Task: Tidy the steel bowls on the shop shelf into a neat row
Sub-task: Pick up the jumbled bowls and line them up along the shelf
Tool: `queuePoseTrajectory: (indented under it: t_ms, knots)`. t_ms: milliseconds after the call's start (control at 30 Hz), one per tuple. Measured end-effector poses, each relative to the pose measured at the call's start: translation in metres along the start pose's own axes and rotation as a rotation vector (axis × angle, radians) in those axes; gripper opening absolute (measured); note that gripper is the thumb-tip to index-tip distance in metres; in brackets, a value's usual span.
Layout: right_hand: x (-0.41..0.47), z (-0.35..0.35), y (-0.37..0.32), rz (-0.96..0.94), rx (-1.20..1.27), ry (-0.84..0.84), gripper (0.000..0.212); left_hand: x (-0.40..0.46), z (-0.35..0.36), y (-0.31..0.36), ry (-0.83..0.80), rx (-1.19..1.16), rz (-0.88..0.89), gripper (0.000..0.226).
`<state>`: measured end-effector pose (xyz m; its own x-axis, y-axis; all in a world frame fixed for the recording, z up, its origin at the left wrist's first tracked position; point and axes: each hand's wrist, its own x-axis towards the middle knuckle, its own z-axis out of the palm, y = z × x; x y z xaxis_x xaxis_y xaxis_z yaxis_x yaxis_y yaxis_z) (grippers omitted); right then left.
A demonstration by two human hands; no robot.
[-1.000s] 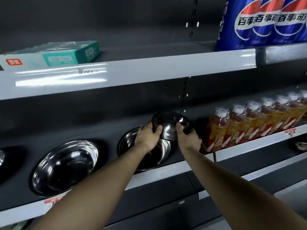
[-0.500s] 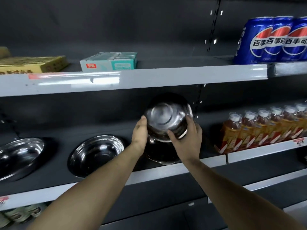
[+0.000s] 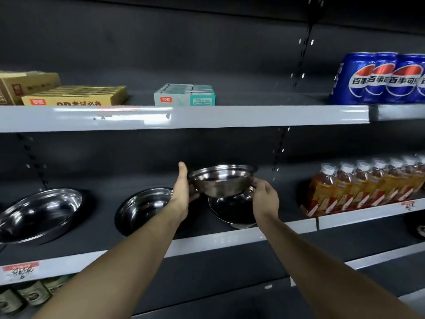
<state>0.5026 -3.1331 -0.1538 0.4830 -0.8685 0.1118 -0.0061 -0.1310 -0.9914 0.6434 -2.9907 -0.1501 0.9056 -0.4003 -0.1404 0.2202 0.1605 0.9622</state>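
I hold a small steel bowl (image 3: 222, 181) upright in the air above the middle shelf (image 3: 230, 240). My left hand (image 3: 184, 192) grips its left side and my right hand (image 3: 264, 199) its right side. Directly under it a larger steel bowl (image 3: 232, 214) rests on the shelf, partly hidden by the held bowl. Two more large steel bowls stand to the left: one (image 3: 142, 208) beside my left wrist, another (image 3: 39, 214) at the far left.
Orange drink bottles (image 3: 363, 187) fill the same shelf on the right. The upper shelf (image 3: 207, 117) carries cardboard boxes (image 3: 57, 93), a teal box (image 3: 184, 95) and blue cola cans (image 3: 379, 78). Tins (image 3: 27, 293) sit on the lower shelf, bottom left.
The small bowl was upside down a second ago; both hands lifted and turned it, and it now faces opening-up. The view has tilted up and shifted left.
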Motion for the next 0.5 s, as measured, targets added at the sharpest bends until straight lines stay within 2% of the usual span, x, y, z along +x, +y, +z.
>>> queuePoseTrajectory:
  t_ms: [100,133,233,367,500]
  knots:
    - [0.0,0.001,-0.003,0.167,-0.004,-0.059,0.05,-0.003,-0.004,0.001,0.036,0.03,0.021,0.025]
    - [0.0,0.003,-0.003,0.198,-0.037,-0.083,0.049,-0.004,-0.007,0.001,0.044,0.054,0.023,0.024]
    - [-0.001,0.012,-0.003,0.262,-0.065,-0.127,0.034,-0.005,-0.019,0.001,0.039,0.199,0.053,0.027]
    - [-0.001,0.025,-0.006,0.293,0.041,-0.126,0.019,-0.006,-0.039,0.001,0.023,0.442,0.089,0.02]
    - [0.002,0.033,-0.008,0.286,0.046,-0.131,0.019,-0.005,-0.058,0.009,0.007,0.672,0.105,0.042]
